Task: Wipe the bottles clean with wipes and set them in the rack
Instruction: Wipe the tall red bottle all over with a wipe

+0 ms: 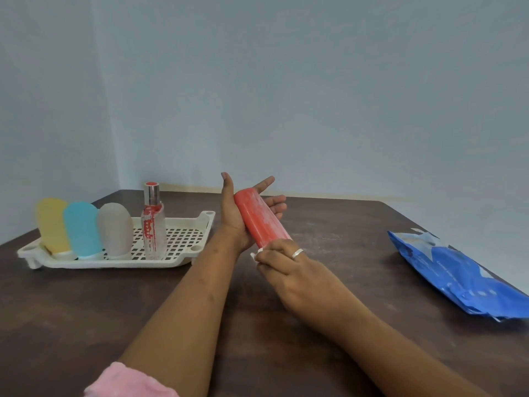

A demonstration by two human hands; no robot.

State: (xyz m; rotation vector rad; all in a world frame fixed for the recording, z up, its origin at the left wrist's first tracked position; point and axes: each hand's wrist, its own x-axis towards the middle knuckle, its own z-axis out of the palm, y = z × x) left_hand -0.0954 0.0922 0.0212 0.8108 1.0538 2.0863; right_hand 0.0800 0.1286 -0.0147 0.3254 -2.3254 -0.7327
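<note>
A red cylindrical bottle (259, 217), dusty white in patches, lies tilted across my left hand (237, 213), whose palm faces up with the fingers spread and nearly straight under it. My right hand (286, 267) wraps a white wipe (256, 255) around the bottle's near end. The white perforated rack (183, 239) stands on the table to the left. In it stand a yellow bottle (53, 224), a blue bottle (83, 229), a grey bottle (116, 229) and a clear spray bottle (153, 222) with red print and a silver neck.
A blue pack of wipes (458, 273) lies on the dark brown table (357, 245) at the right, near its edge. A pale wall stands close behind the table. A pink sleeve (126, 382) shows at the bottom left.
</note>
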